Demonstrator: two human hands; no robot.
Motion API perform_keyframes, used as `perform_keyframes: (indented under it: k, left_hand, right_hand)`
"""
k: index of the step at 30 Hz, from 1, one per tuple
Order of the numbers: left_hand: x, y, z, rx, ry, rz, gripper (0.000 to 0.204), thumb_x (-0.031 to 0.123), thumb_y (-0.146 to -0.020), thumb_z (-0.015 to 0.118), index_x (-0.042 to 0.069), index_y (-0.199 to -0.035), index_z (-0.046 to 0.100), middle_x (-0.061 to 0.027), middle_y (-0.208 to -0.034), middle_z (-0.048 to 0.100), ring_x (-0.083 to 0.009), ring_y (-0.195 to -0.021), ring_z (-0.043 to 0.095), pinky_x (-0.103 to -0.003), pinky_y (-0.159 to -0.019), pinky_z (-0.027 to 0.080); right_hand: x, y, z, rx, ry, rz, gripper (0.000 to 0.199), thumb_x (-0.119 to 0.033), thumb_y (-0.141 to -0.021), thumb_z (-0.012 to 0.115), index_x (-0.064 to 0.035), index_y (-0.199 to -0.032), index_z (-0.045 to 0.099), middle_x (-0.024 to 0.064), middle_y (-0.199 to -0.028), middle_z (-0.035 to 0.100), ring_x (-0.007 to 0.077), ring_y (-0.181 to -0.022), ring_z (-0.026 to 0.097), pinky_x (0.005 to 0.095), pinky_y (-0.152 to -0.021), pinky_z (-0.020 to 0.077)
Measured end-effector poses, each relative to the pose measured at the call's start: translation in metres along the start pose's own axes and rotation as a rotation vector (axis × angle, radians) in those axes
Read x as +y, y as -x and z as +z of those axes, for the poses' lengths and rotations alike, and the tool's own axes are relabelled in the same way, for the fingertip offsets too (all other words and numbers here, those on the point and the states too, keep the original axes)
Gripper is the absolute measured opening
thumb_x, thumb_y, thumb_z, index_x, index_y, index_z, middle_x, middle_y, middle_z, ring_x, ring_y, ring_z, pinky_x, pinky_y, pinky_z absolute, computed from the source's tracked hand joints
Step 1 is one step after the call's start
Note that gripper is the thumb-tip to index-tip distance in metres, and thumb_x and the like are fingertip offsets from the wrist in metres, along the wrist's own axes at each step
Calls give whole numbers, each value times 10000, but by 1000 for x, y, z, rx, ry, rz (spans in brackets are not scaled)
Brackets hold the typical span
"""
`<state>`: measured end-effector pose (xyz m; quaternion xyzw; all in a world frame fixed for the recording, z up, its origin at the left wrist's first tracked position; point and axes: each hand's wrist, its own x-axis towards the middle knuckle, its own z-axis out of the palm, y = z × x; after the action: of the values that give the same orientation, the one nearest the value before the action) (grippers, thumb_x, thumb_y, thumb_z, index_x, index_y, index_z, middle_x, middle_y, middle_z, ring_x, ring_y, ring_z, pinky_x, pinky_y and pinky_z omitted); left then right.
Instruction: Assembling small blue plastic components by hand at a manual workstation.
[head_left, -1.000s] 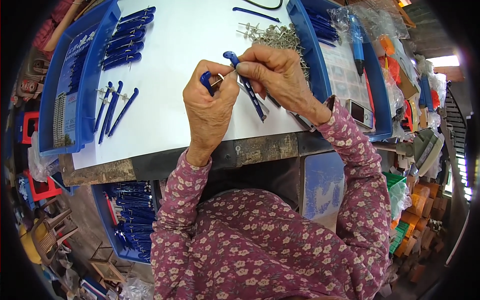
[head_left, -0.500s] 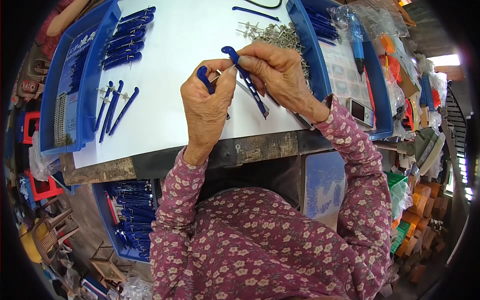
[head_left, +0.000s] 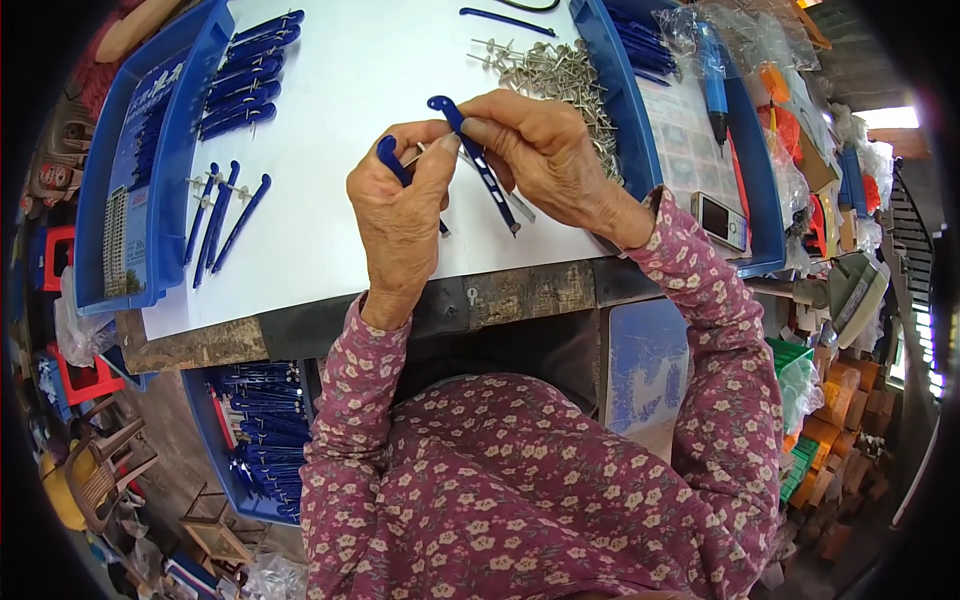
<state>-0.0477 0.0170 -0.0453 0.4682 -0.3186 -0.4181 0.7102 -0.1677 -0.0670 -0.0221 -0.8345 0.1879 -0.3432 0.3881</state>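
Head view: left hand pinched shut on a short blue arm w/ a metal pin beside it; right hand fingers closed on a long blue arm, both just above the white table. Judgement: line the ends up square, keep the grip near the joint so the pin seats straight. Spare pins lie close behind; finished arms to the left.

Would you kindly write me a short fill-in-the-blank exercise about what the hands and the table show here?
1. The right hand pinches a long plastic strip coloured ____.
2. The heap of metal pins lies on the table's ____ sheet.
3. Behind the left hand, finished strips lie in a blue ____.
4. The sleeves bear a ____ pattern.

Missing words: blue; white; tray; floral
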Motion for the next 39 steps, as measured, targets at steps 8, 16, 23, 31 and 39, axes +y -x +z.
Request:
perform_keyframes:
  k: [8,16,23,31,39]
  left_hand:
    - [0,3,-1,46,1,29,111,84,-833,602,-17,-880,604,43,-578,476,-8,-466,394,-158,-405,282]
    - [4,3,-5,29,-62,34,105,75,-828,596,-20,-873,604,55,-559,456,-5,-464,372,-163,-407,262]
    - [12,4,-8,-6,42,-32,96,75,-830,588,-12,-867,603,50,-576,461,-10,-472,364,-168,-406,249]
    - [20,8,-7,-104,168,-105,51,53,-829,579,4,-839,580,50,-602,463,-3,-484,343,-167,-409,237]
    - [15,3,-6,-155,-37,40,53,70,-843,569,22,-822,562,60,-596,442,-2,-493,340,-161,-430,248]
  right_hand:
    - [0,1,1,-36,-61,79,122,-61,-862,549,19,-947,585,69,-607,561,105,-535,546,224,-473,429]
    - [4,1,1,48,109,-186,306,44,-815,572,9,-1116,525,73,-786,606,119,-652,607,215,-545,485]
    - [7,-2,-5,15,340,-546,362,86,-721,631,20,-1074,582,167,-947,634,263,-768,651,286,-612,526]
    - [6,-2,-12,20,471,-736,381,92,-685,644,53,-1061,588,189,-947,628,278,-759,654,290,-584,535]
    - [10,4,-14,17,471,-698,394,95,-699,609,48,-1089,573,183,-946,632,270,-742,656,287,-588,532]
